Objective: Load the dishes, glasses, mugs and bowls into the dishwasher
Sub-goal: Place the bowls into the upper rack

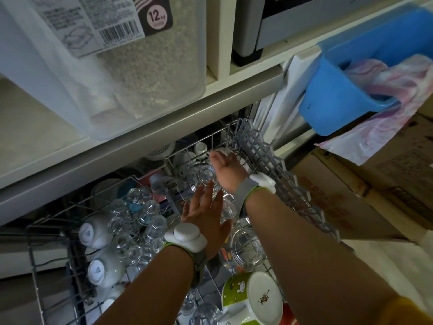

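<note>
The dishwasher's wire rack [46, 233] is pulled out under the counter and is crowded with upturned dishes. My left hand [205, 214] lies flat with straight fingers on an upturned clear glass [206, 174] in the middle of the rack. My right hand [226, 166] reaches to the rack's far right corner, its fingers curled down over a white cup [226, 150], which is mostly hidden. Several small clear glasses [140, 221] stand upside down to the left, next to two white mugs [97, 270]. A large glass jar [247, 248] and a green cartoon mug [255, 297] sit nearest me.
A grey fold-down plastic shelf [271, 165] lines the rack's right side. Above hangs a clear bin of grain [150, 73] on the counter shelf. A blue tub [346, 90] with a plastic bag and cardboard boxes [375, 198] stand at the right.
</note>
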`<state>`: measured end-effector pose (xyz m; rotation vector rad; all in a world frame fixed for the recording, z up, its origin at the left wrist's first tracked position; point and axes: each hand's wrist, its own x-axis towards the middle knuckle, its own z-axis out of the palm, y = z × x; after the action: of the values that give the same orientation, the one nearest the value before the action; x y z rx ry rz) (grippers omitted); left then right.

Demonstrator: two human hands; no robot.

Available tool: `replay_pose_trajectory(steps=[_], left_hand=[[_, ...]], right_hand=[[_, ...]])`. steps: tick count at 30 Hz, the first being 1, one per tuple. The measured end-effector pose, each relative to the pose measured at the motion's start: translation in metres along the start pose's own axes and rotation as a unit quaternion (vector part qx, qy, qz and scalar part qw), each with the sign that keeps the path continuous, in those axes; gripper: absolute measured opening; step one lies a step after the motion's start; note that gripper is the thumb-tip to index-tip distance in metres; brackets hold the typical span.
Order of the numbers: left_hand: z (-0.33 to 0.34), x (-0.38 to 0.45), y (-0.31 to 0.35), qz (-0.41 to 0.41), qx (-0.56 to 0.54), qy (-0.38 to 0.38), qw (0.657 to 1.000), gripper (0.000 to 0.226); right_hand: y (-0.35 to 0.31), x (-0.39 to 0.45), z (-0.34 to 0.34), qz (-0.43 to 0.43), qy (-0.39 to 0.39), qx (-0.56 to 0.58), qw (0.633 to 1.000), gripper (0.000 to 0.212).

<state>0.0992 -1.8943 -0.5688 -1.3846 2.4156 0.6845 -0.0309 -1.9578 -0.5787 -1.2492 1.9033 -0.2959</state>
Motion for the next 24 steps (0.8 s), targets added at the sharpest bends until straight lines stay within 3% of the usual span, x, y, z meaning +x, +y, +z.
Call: replay_pose_trajectory(steps=[3, 8, 12, 19, 22, 24], left_hand=[[0.000, 0.000, 0.001, -0.001, -0.011, 0.004, 1.000, 0.073], [0.002, -0.001, 0.001, -0.003, -0.008, 0.011, 1.000, 0.073], [0.002, 0.003, 0.000, 0.001, 0.005, 0.010, 1.000, 0.072], [0.004, 0.004, -0.004, 0.006, 0.007, 0.027, 1.000, 0.072], [0.004, 0.002, -0.008, 0.007, -0.006, 0.038, 0.999, 0.072], [0.001, -0.006, -0.004, 0.007, -0.028, 0.066, 0.997, 0.072]], right_hand=[[0.001, -0.009, 0.006, -0.007, 0.012, -0.010, 1.000, 0.059], [0.006, 0.004, 0.001, 0.078, 0.015, 0.057, 0.995, 0.058], [0.009, 0.011, -0.007, 0.090, -0.006, 0.006, 0.996, 0.058], [0.014, 0.008, -0.011, 0.018, -0.052, -0.058, 0.997, 0.056], [0.015, -0.014, -0.005, 0.007, -0.042, 0.040, 0.998, 0.076], [0.020, -0.050, -0.008, -0.008, -0.031, 0.095, 0.995, 0.076]])
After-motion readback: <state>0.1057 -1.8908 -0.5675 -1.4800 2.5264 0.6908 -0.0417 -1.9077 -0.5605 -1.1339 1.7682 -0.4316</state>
